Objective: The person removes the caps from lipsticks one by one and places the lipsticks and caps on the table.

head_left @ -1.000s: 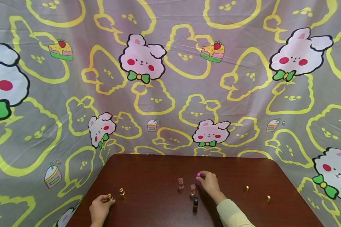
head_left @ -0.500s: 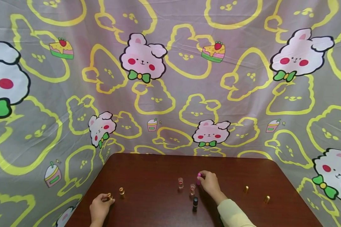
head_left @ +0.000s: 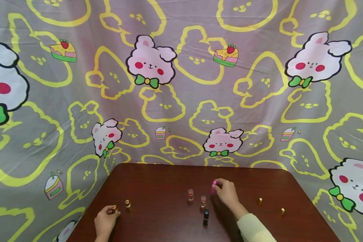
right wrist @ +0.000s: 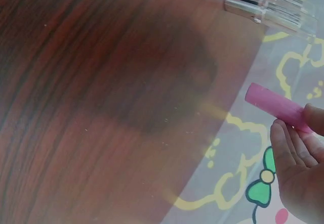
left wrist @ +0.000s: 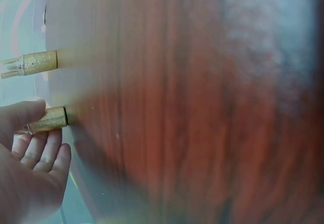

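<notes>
My left hand [head_left: 105,220] pinches a gold lipstick tube [left wrist: 49,119] between thumb and fingers at the table's left side. Beside it stands a second gold lipstick tube [head_left: 128,205], upright and uncapped. Right of centre, my right hand [head_left: 229,195] holds a pink lipstick tube [right wrist: 273,104] by its upper end. The pink tube's lower end hangs free above the tabletop in the right wrist view. Close to that hand, two clear-cased lipsticks with red tips, one farther back [head_left: 191,195] and one nearer [head_left: 203,202], stand with a black lipstick tube [head_left: 206,217] in front.
Two small gold caps, one farther back [head_left: 260,201] and one nearer [head_left: 281,212], stand on the right part of the dark red-brown wooden table [head_left: 163,222]. A grey curtain [head_left: 187,90] printed with cartoon rabbits encloses the table's back and sides.
My right hand has lifted slightly and shifted right and away with the pink lipstick tube. My left hand keeps its pinch on the gold tube in nearly the same place.
</notes>
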A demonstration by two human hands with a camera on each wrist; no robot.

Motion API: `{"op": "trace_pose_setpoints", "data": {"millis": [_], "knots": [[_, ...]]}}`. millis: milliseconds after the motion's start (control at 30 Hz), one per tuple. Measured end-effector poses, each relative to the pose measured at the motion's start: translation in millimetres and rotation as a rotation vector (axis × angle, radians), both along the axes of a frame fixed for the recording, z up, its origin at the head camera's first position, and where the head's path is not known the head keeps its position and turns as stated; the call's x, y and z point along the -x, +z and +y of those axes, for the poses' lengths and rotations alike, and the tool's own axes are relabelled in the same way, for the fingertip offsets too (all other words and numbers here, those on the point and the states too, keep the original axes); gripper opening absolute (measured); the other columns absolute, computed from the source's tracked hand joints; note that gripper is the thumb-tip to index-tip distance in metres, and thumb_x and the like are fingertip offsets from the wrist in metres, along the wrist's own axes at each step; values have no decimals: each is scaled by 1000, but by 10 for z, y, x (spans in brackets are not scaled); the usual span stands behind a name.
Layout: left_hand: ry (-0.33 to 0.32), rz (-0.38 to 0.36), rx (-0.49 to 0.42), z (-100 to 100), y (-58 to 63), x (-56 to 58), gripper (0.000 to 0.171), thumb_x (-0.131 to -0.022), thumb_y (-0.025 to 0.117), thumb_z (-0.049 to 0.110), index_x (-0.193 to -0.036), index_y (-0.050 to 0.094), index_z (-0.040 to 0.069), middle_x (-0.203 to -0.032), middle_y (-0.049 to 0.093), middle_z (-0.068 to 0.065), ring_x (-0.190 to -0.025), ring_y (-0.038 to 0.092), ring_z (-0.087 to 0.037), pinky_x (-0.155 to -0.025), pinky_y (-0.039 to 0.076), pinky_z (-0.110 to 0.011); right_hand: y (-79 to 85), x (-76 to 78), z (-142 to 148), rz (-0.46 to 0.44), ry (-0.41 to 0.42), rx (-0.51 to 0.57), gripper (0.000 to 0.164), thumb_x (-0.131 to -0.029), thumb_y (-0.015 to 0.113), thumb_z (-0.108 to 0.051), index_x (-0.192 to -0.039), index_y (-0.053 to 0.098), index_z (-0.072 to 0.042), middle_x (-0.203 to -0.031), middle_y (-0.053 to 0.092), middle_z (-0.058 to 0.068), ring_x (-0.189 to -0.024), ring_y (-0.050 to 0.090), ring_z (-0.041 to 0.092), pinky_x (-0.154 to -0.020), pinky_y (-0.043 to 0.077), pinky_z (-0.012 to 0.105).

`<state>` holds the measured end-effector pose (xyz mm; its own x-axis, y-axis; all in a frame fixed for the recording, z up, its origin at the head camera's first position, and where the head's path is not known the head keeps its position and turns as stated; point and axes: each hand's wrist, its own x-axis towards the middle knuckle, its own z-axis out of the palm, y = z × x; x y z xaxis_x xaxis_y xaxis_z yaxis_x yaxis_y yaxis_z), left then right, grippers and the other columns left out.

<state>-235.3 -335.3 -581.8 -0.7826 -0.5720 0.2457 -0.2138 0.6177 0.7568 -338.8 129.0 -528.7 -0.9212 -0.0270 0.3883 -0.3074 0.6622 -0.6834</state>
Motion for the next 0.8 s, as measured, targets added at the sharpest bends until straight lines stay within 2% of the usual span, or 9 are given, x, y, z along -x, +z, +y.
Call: {"op": "trace_pose_setpoints", "data": {"millis": [200,333,533,667,800], "knots": [[-7,-8,-7,0,-5,0,30,-70,77,4,-96,68,-7,-86,68,-21,-85,61,-44,-77,42,-54,103,-61,32,-3,-5,25,6,-84,75,-9,-87,70,-9,-83,69,1,-75,58,17,-66,48,34],[-11,-19,-19,0,0,4,30,-69,76,4,-95,67,-7,-86,67,-21,-85,60,-44,-77,43,-54,176,-90,65,1,-3,43,7,-85,75,-9,-91,71,-7,-85,70,3,-77,60,18,-67,50,34],[-28,-17,-40,7,0,3,33,-71,79,8,-97,66,-7,-90,68,-23,-90,61,-45,-81,43,-55,281,-128,110,29,-13,55,12,-86,75,-10,-96,72,-4,-85,70,2,-80,64,17,-69,52,35],[-16,-1,-59,14,-3,-3,35,-72,79,9,-100,65,-7,-93,69,-24,-92,62,-44,-83,43,-55,360,-169,129,41,-20,78,13,-85,76,-11,-96,72,-5,-84,70,1,-78,65,16,-66,52,32],[-15,17,-83,31,48,-8,41,-73,79,9,-107,63,-8,-101,66,-28,-95,63,-44,-86,44,-56,442,-219,149,50,-9,104,15,-85,76,-11,-98,73,-4,-86,71,2,-80,66,17,-67,53,31]]}}
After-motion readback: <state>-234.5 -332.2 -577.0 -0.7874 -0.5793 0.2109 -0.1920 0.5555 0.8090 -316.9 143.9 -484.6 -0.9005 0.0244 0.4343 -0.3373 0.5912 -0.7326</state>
